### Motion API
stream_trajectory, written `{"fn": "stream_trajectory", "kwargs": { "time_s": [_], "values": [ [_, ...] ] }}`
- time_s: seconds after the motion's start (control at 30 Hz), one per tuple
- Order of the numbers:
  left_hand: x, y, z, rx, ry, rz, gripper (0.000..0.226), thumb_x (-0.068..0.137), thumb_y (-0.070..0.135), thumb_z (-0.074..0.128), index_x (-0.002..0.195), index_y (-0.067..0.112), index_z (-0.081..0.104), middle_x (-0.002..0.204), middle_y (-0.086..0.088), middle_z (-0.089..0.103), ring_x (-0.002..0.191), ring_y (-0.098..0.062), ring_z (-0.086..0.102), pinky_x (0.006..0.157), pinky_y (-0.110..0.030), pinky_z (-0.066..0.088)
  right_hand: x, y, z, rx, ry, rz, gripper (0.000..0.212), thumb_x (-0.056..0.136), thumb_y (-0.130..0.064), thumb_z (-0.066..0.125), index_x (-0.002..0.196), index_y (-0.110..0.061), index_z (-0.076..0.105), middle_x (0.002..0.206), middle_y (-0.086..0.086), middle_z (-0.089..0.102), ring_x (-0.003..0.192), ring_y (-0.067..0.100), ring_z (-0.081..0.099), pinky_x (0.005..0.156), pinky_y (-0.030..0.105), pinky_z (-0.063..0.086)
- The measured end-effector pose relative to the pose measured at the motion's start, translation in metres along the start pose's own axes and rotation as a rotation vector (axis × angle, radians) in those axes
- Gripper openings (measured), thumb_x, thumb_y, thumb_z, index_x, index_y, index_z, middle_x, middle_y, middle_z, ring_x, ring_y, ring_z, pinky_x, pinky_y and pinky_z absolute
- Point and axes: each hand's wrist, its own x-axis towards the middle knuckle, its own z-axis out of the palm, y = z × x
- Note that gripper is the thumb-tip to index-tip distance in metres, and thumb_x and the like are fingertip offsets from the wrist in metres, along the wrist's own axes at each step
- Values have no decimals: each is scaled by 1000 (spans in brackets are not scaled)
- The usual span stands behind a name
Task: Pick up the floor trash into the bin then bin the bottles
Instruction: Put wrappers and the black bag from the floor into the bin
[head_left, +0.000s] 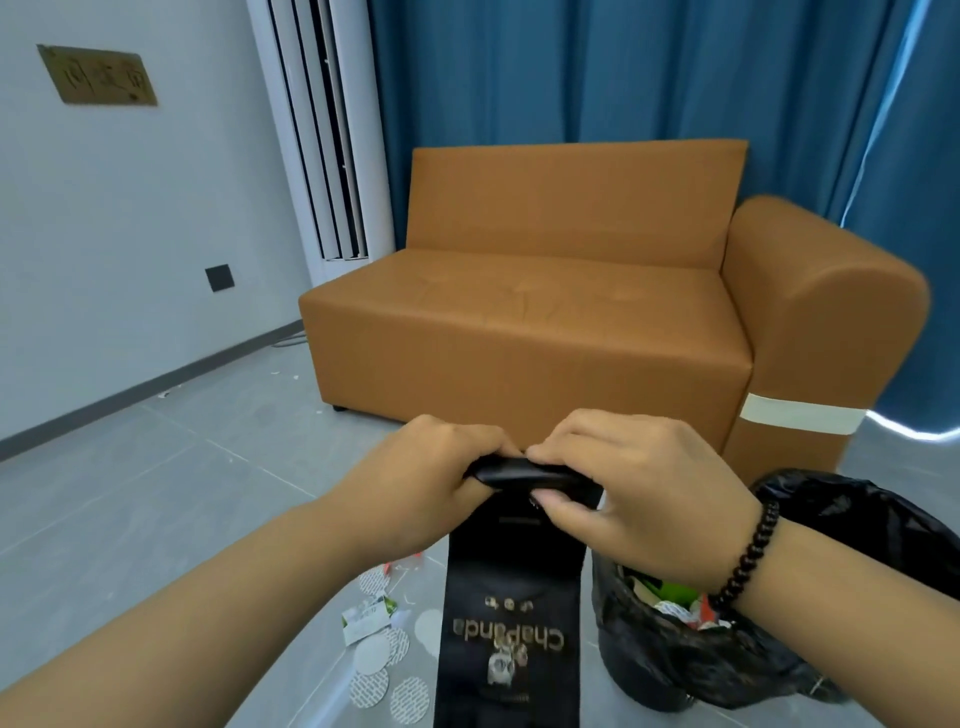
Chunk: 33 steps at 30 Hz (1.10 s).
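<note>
Between my two sets of fingers I am holding the top of a black bag (511, 613): left hand (434, 478) and right hand (631, 493) are both pinching its rolled top edge, fingers clamped on it. I am judging it best to crumple it smaller before swinging right. Just below my right wrist the bin (691, 670) is sitting open, nearly full. Below my left fingers, trash (382, 657) is lying on the floor (156, 499); the sofa (524, 322) beyond is limiting forward room.

Bare forearms, no sleeves; a dark beaded bracelet (748, 556) circles the right wrist.
</note>
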Motion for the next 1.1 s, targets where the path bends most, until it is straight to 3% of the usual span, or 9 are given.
{"fn": "stream_trajectory", "kwargs": {
  "time_s": [0.13,0.33,0.5,0.63,0.73,0.8,0.93,1.0,1.1],
  "values": [
    [-2,-2,-1,-145,-76,-12,27,87,10,62,102,31,70,79,27,65,77,3,62,70,-19,49,-2,7,6,-12,46,-87,17,85,-27,58,89,-15,71,82,-3,66,61,17,62,46,34,50],
    [-5,-1,-3,-391,-183,-107,25,87,25,70,112,26,67,97,10,71,91,-6,65,84,-29,53,1,14,9,-22,92,-113,11,87,-21,61,84,-14,70,78,-3,63,58,18,60,44,33,48],
    [-3,-5,-8,-696,-92,-193,28,87,32,62,105,11,69,99,-8,71,94,-26,66,90,-36,54,2,16,9,-50,186,-181,20,92,-16,58,78,-7,68,77,3,63,57,19,56,44,34,46],
    [0,-2,-6,-754,-51,-181,24,83,28,66,97,8,68,90,-17,71,81,-20,65,78,-31,53,2,20,9,-84,241,-238,21,93,-14,59,78,-3,68,78,5,63,59,21,56,46,34,46],
    [2,2,-5,-725,11,-190,26,77,28,65,90,6,68,86,-26,68,75,-25,61,72,-36,51,3,22,13,-10,260,-166,18,92,-16,60,81,-4,69,82,5,63,64,22,60,51,35,50],
    [3,2,-5,-719,47,-194,24,76,26,65,88,5,69,83,-23,70,72,-23,64,68,-33,53,2,23,15,124,249,-89,14,88,-18,63,90,-6,71,86,2,64,70,20,63,59,34,52],
    [1,-3,-7,-650,96,-187,5,82,13,67,83,9,71,77,-11,72,69,-13,66,64,-24,55,-3,28,15,455,110,134,32,82,-35,63,107,-17,70,94,-10,66,87,5,63,72,24,51],
    [0,-4,-6,-625,108,-178,5,82,10,68,80,12,71,76,-8,73,68,-11,67,63,-22,54,-4,30,15,544,68,205,27,80,-31,66,105,-20,70,94,-14,66,91,5,63,75,27,52],
    [-1,-4,-4,-653,83,-174,4,79,20,68,80,17,72,77,-5,73,69,-12,68,64,-22,54,-5,26,16,624,90,251,18,77,-16,70,95,-18,72,90,-13,67,89,10,65,75,34,54]
  ]
}}
